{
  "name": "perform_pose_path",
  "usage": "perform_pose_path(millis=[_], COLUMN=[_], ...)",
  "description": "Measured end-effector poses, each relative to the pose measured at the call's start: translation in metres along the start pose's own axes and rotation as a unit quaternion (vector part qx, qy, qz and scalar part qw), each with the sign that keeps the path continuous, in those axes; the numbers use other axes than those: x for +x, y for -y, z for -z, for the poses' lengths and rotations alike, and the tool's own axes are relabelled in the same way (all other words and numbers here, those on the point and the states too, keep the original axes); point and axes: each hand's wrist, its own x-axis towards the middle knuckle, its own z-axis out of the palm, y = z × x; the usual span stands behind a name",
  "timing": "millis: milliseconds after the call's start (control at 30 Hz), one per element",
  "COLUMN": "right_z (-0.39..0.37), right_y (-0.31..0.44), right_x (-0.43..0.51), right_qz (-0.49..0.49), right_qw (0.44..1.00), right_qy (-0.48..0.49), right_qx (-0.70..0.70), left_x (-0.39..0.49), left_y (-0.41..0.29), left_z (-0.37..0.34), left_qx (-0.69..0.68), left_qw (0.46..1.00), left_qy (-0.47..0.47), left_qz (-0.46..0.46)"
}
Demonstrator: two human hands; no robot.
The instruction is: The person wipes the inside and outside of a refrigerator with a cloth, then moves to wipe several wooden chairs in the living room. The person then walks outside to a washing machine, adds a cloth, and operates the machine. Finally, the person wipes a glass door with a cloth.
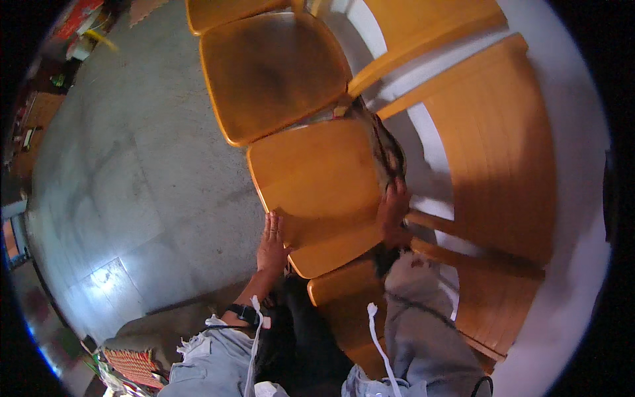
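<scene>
A wooden chair's seat [317,173] lies before me, light brown with a rounded front edge. My left hand [272,245] rests at the left edge of this seat, fingers straight and thumb apart, grasping nothing. At the opposite edge, beside the backrest, my right hand [395,213] has its fingers on the end of a dark, crumpled cloth [384,144]. The cloth stretches along the rear of the seat towards the neighbouring chair and is partly blurred. The fingertips of the right hand are indistinct against it.
Another wooden chair seat [273,74], darkly marked, stands beyond. A further seat [342,302] is close to my legs. Wooden backrests [496,149] line the right side near a pale wall [575,149]. Grey floor [149,173] spreads left; a red-patterned woven cloth [131,366] lies lower left.
</scene>
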Motion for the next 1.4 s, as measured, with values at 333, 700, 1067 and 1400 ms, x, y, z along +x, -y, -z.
perform_pose_path(millis=[333,700,1067,1400], right_z=[0.024,-0.011,-0.010,0.016], right_y=[0.152,0.170,0.088,0.260], right_x=[-0.088,0.104,0.218,0.125], right_qz=[0.265,0.333,0.077,0.274], right_qw=[0.933,0.922,0.995,0.937], right_qy=[0.179,0.000,-0.065,0.003], right_qx=[0.164,0.198,-0.008,0.217], left_x=[-0.002,0.063,0.133,0.129], left_y=[0.002,0.014,0.048,0.062], left_z=[0.004,0.068,0.132,0.172], left_qx=[0.011,-0.135,0.061,-0.079], left_qw=[0.999,0.947,0.967,0.987], left_qy=[0.024,-0.267,-0.145,0.011], left_qz=[-0.028,-0.120,-0.202,-0.141])
